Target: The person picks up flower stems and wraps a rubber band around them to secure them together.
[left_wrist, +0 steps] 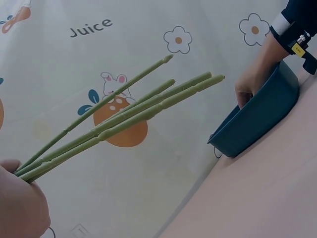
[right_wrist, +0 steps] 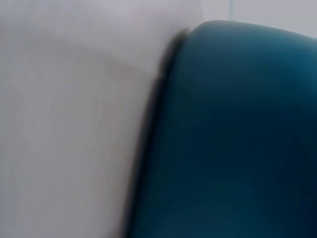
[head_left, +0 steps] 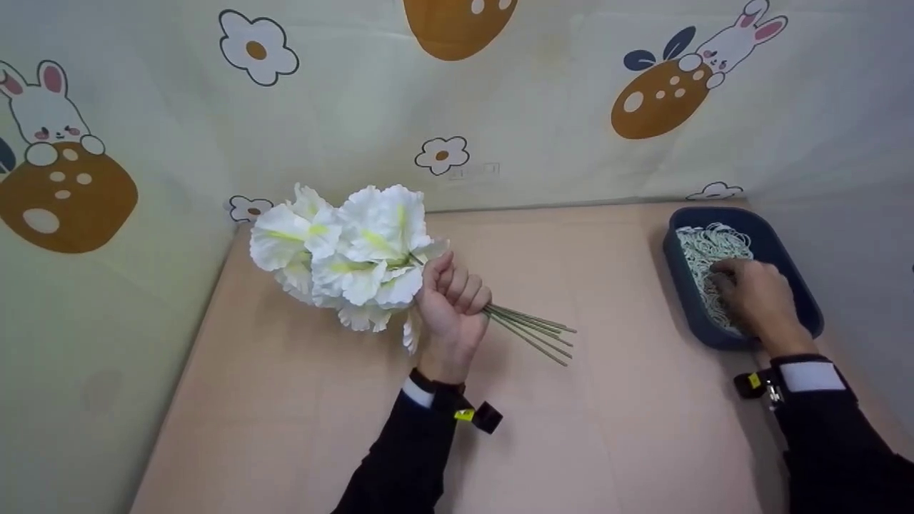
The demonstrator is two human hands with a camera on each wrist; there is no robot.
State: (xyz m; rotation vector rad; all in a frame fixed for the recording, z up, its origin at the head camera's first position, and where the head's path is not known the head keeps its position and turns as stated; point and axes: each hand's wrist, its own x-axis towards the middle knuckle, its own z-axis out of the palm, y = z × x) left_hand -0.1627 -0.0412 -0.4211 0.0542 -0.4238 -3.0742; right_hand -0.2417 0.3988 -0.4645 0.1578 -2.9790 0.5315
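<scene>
My left hand [head_left: 453, 307] grips a bunch of white artificial flowers [head_left: 375, 246] by their stems, just below the blooms. The ruffled petals have yellow-green centres and point left. Several thin green stems [head_left: 532, 330] stick out of the fist to the right; the left wrist view shows these stems [left_wrist: 119, 116] close up. My right hand [head_left: 760, 296] reaches down into a dark blue bin [head_left: 789, 250] among pale, thin loops [head_left: 714, 239] that look like rubber bands. Its fingertips are partly hidden, so whether they pinch a loop is unclear.
The bin stands at the back right of the pinkish tabletop [head_left: 571, 414]. Its outer wall [right_wrist: 223, 124] fills much of the right wrist view. A printed curtain [head_left: 343, 121] with rabbits and flowers hangs behind and along the sides.
</scene>
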